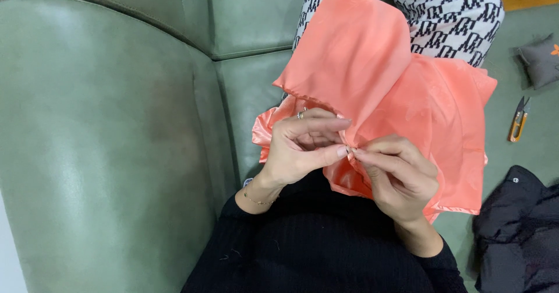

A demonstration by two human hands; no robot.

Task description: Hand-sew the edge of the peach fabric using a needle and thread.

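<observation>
Left hand (pixel 303 147) and right hand (pixel 396 173) both pinching a fold of coral satin fabric (pixel 407 95) between fingertips, green sofa (pixel 116 124) beneath, thread snips (pixel 517 119) lying well apart

We see even, soft indoor light, approx. overhead. Broad glare on the green sofa (pixel 105 124) armrest; mild sheen on the orange fabric (pixel 407 95). Shadows faint, mostly under the hands. Focus sharp at centre; slight wide-angle stretch at edges. No motion blur.
</observation>
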